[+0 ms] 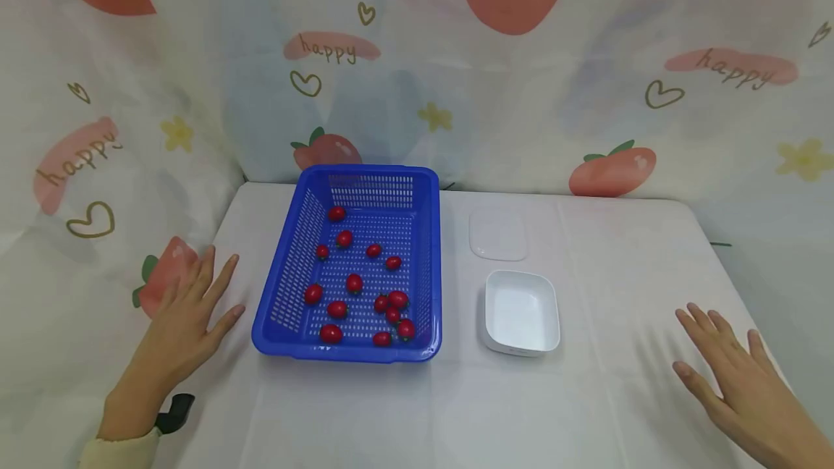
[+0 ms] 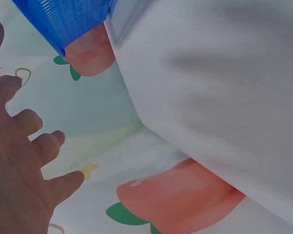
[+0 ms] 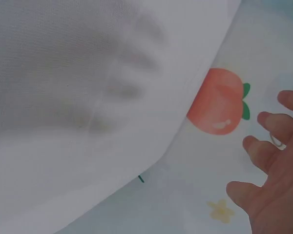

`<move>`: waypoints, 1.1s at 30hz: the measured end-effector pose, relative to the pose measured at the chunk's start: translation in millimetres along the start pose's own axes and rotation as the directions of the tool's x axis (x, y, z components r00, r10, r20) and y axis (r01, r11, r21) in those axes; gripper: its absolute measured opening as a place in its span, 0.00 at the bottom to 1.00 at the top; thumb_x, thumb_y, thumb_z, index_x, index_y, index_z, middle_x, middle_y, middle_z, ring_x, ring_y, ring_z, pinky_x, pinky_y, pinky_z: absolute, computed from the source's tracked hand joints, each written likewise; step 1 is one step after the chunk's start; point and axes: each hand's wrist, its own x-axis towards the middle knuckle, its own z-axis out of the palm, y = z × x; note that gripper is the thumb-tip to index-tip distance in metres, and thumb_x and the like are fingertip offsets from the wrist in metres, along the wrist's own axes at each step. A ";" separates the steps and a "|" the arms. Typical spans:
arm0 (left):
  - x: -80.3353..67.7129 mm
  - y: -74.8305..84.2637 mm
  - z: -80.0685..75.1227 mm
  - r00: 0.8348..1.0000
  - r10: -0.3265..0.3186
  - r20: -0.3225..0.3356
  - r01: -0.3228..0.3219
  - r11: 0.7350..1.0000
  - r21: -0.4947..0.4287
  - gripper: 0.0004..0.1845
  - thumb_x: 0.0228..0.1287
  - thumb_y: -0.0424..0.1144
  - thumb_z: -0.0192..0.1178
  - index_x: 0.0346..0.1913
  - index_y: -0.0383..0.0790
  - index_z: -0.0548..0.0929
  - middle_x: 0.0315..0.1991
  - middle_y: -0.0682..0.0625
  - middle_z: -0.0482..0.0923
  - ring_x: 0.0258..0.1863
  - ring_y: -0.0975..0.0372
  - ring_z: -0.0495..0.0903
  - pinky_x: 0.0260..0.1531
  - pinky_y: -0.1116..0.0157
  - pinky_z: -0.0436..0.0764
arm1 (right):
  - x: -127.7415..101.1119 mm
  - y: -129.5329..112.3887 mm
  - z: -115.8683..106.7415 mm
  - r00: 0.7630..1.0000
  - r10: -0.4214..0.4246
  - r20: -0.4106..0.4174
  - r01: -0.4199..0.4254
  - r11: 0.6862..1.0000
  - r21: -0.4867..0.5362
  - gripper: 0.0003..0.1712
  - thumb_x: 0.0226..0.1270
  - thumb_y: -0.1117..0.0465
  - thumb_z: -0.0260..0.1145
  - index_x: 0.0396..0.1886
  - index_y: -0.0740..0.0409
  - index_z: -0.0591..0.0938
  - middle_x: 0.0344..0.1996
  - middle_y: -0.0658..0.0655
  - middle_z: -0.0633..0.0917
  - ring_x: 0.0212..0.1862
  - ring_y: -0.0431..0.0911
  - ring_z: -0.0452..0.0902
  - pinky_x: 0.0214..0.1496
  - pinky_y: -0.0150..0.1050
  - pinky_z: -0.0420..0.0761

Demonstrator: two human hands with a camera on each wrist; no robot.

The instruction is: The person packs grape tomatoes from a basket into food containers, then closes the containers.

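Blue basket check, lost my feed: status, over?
Left hand and right hand open, holding nothing. Blue basket holds small red fruits. Nothing between.

"happy" repeats on the backdrop cloth (image 1: 586, 93) (in script).

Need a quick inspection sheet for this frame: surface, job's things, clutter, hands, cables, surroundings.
Surface: table under a white cloth, faint creases.
Job's things: blue basket left of centre holding small red strawberries, scattered loose; white bowl to its right, upright, nothing seen inside; white lid flat behind the bowl, apart from it.
Clutter: nothing seen.
Hands: left hand open, fingers spread, left of the basket, holding nothing; right hand open, fingers spread, at the table's right side, holding nothing.
Cables: nothing seen; a black wrist mount shows at the left wrist.
Surroundings: printed curtain with strawberries, hearts and "happy" behind and at both sides.
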 end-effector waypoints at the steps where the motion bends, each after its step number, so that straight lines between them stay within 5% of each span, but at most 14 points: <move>1: 0.1 0.9 -0.9 1.000 0.001 0.000 -0.001 1.000 0.004 0.43 0.78 0.56 0.54 0.86 0.56 0.44 0.86 0.40 0.36 0.84 0.38 0.44 0.82 0.37 0.37 | 0.8 0.0 0.1 1.000 -0.007 -0.008 0.007 1.000 0.000 0.46 0.78 0.56 0.62 0.86 0.49 0.50 0.86 0.58 0.48 0.85 0.34 0.25 0.82 0.60 0.18; 6: 1.5 6.6 -6.4 1.000 0.017 -0.016 -0.017 1.000 0.019 0.44 0.76 0.55 0.57 0.86 0.55 0.47 0.86 0.40 0.42 0.81 0.37 0.56 0.83 0.41 0.41 | 3.4 1.3 1.6 0.998 -0.026 -0.064 0.028 0.999 0.027 0.42 0.77 0.58 0.64 0.85 0.49 0.57 0.84 0.56 0.59 0.79 0.17 0.32 0.86 0.51 0.24; 10: 4.1 12.3 -12.1 0.999 0.037 -0.040 -0.035 0.999 0.028 0.43 0.75 0.54 0.59 0.85 0.54 0.51 0.83 0.39 0.54 0.77 0.37 0.65 0.81 0.40 0.52 | 1.1 3.2 4.8 0.997 0.012 -0.079 -0.003 0.993 0.115 0.38 0.77 0.60 0.64 0.82 0.46 0.64 0.80 0.33 0.60 0.74 0.11 0.38 0.86 0.35 0.27; 12: 5.5 15.3 -15.8 0.998 0.047 -0.045 -0.046 0.999 0.026 0.43 0.74 0.54 0.61 0.85 0.55 0.52 0.82 0.39 0.59 0.75 0.37 0.67 0.78 0.38 0.59 | -1.6 3.3 6.8 0.997 0.062 -0.045 -0.053 0.983 0.177 0.37 0.78 0.60 0.62 0.82 0.43 0.64 0.74 0.19 0.55 0.83 0.26 0.37 0.87 0.42 0.28; 15: 9.1 20.6 -23.1 0.996 0.071 -0.053 -0.070 0.997 0.023 0.44 0.73 0.53 0.63 0.85 0.54 0.53 0.81 0.39 0.62 0.73 0.37 0.70 0.71 0.36 0.67 | -4.6 1.8 9.5 0.990 0.137 0.022 -0.138 0.957 0.256 0.35 0.81 0.59 0.58 0.83 0.40 0.62 0.69 0.10 0.51 0.86 0.63 0.35 0.84 0.65 0.28; 17: 12.5 24.8 -28.6 0.994 0.092 -0.060 -0.091 0.996 0.019 0.44 0.72 0.52 0.65 0.84 0.54 0.55 0.79 0.39 0.66 0.71 0.38 0.72 0.67 0.35 0.71 | -4.9 -0.2 11.6 0.986 0.162 0.044 -0.168 0.947 0.275 0.34 0.82 0.59 0.57 0.83 0.39 0.62 0.69 0.10 0.53 0.86 0.62 0.38 0.86 0.58 0.30; 19: 16.4 29.5 -33.4 0.991 0.116 -0.065 -0.114 0.993 0.021 0.44 0.70 0.50 0.66 0.83 0.54 0.57 0.77 0.40 0.69 0.70 0.40 0.74 0.64 0.35 0.74 | -4.0 -3.3 13.1 0.984 0.173 0.044 -0.179 0.942 0.285 0.33 0.82 0.58 0.58 0.82 0.37 0.64 0.68 0.11 0.57 0.85 0.36 0.42 0.85 0.33 0.38; 21: 20.5 34.3 -36.9 0.987 0.145 -0.069 -0.143 0.989 0.027 0.44 0.68 0.48 0.68 0.83 0.53 0.60 0.74 0.41 0.73 0.68 0.42 0.76 0.62 0.36 0.76 | -1.9 -7.4 13.7 0.985 0.171 0.039 -0.175 0.938 0.298 0.32 0.82 0.58 0.58 0.81 0.37 0.66 0.67 0.12 0.62 0.75 0.14 0.48 0.68 0.12 0.44; 22: 22.4 36.9 -38.7 0.985 0.159 -0.069 -0.157 0.987 0.028 0.44 0.68 0.47 0.69 0.83 0.53 0.60 0.73 0.41 0.74 0.67 0.42 0.76 0.62 0.36 0.77 | -0.8 -10.0 13.7 0.984 0.171 0.040 -0.175 0.936 0.304 0.32 0.82 0.58 0.58 0.80 0.36 0.66 0.66 0.14 0.65 0.68 0.08 0.50 0.57 0.09 0.46; 27: 33.6 48.4 -46.4 0.967 0.244 -0.076 -0.242 0.970 0.039 0.46 0.64 0.44 0.72 0.82 0.51 0.61 0.70 0.42 0.77 0.65 0.43 0.78 0.60 0.37 0.79 | 5.0 -23.0 13.4 0.989 0.129 0.077 -0.149 0.909 0.390 0.30 0.83 0.62 0.55 0.80 0.40 0.67 0.68 0.30 0.77 0.66 0.13 0.62 0.55 0.12 0.57; 33: 48.6 61.4 -53.1 0.952 0.303 -0.027 -0.303 0.953 0.010 0.43 0.65 0.45 0.71 0.81 0.51 0.65 0.69 0.43 0.79 0.65 0.44 0.79 0.60 0.38 0.79 | 10.8 -34.2 18.2 0.991 0.064 0.116 -0.114 0.863 0.492 0.29 0.84 0.66 0.50 0.80 0.48 0.66 0.73 0.43 0.76 0.66 0.21 0.71 0.60 0.12 0.66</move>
